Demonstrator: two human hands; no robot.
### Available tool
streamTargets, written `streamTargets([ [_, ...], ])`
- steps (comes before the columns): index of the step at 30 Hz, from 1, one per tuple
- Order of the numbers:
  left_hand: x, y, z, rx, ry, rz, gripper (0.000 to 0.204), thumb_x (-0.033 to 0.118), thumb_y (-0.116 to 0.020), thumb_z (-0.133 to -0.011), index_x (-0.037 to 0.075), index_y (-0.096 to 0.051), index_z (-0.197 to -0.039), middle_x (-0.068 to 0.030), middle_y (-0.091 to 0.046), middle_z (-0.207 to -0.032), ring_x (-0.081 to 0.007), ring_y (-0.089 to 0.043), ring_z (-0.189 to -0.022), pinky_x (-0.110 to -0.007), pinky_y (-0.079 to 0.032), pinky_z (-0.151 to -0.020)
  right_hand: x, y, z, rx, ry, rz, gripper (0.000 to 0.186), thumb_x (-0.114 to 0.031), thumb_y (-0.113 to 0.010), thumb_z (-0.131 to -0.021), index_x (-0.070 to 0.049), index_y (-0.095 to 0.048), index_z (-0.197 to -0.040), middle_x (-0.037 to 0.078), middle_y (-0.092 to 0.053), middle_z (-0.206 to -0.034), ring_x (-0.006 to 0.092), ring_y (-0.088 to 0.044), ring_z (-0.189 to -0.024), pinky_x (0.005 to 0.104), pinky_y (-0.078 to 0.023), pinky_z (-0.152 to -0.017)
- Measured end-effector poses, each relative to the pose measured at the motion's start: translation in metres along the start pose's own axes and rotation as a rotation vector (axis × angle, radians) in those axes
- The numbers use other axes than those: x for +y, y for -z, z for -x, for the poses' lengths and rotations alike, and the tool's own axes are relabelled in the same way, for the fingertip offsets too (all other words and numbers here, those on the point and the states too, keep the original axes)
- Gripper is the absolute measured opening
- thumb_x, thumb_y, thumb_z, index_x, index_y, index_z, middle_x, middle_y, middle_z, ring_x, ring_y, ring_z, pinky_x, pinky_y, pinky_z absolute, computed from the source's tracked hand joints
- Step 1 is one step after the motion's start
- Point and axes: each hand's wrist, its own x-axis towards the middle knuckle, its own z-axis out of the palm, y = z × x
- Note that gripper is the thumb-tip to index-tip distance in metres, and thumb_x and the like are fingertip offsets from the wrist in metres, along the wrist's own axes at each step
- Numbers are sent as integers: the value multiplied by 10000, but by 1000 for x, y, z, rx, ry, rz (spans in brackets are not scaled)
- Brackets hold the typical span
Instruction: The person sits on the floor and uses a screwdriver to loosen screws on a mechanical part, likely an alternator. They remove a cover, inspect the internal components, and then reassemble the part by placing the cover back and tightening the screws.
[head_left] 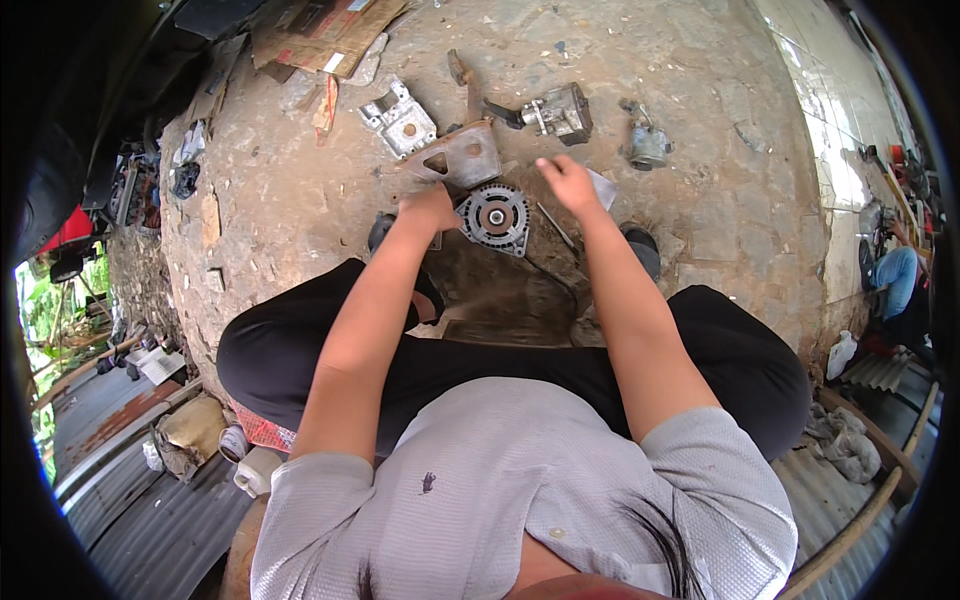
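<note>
Grey shirt point(480, 460): mine, nearest, cut off by the lower edge.
Left hand point(428, 208): at the slotted round housing's point(512, 213) left rim; fingertips hidden, grip I cannot tell.
Right hand point(570, 186): loosely open, nothing visible in it; wrist partly covers a white sheet point(604, 189).
Housing: on the floor point(700, 215), between my hands.
Dark cable point(558, 284): far end indistinct.

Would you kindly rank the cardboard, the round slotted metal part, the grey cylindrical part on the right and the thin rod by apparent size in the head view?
Largest to smallest:
1. Cardboard
2. Round slotted metal part
3. Grey cylindrical part
4. Thin rod
</note>
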Motion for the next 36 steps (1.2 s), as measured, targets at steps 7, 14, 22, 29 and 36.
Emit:
streamTargets([
  [7, -8, 70, 34, 149, -250, -77, 705, 475, -721, -911, 103, -543, -1483, -175, -684, -1378, -351, -644, -1295, -486, -528, -1067, 83, 11, 10, 48, -382, 458, 590, -416, -831, -834, -198, -700, -1367, 101, -445, -1643, 380, -351, -1529, 516, -439, -1151],
  [14, -7, 21, 10, 309, -385, -133, 723, 485, -672, -967, 124, -476, -1561, -178, -606, -1463, -339, -540, -1400, -494, -427, -1170, 97, -41, 20, 223, -343, 593, 518, -335, -737, -913, -252, -670, -1420, 38, -541, -1543, 311, -435, -1453, 584, -353, -1164],
  [22, -9, -75, -24, 518, -610, 106, 670, 417, -504, -1085, 99, -330, -1648, -182, -594, -1402, -332, -511, -1386, -479, -235, -1257, 112, 19, -22, 88, -282, 111, 329, -350, -676, -968, -265, -785, -1266, 93, -765, -1268, 332, -688, -1197, 448, -498, -1071],
  [29, -18, -89, -28, 732, -654, 33, 597, 321, -528, -1074, 81, -402, -1605, -139, -642, -1316, -293, -581, -1260, -462, -347, -1155, -24, 24, -10, -266, 258, -112, 314, -153, -641, -998, -149, -758, -1290, 153, -748, -1271, 331, -689, -1231, 393, -527, -1055],
  [36, -23, -98, -41, 876, -715, 119, 582, 240, -597, -1010, 78, -483, -1556, -133, -641, -1354, -296, -584, -1278, -490, -340, -1204, -66, -32, 28, -399, 1009, 397, 472, -78, -681, -882, -123, -695, -1352, 104, -666, -1434, 278, -616, -1346, 413, -534, -1094],
])
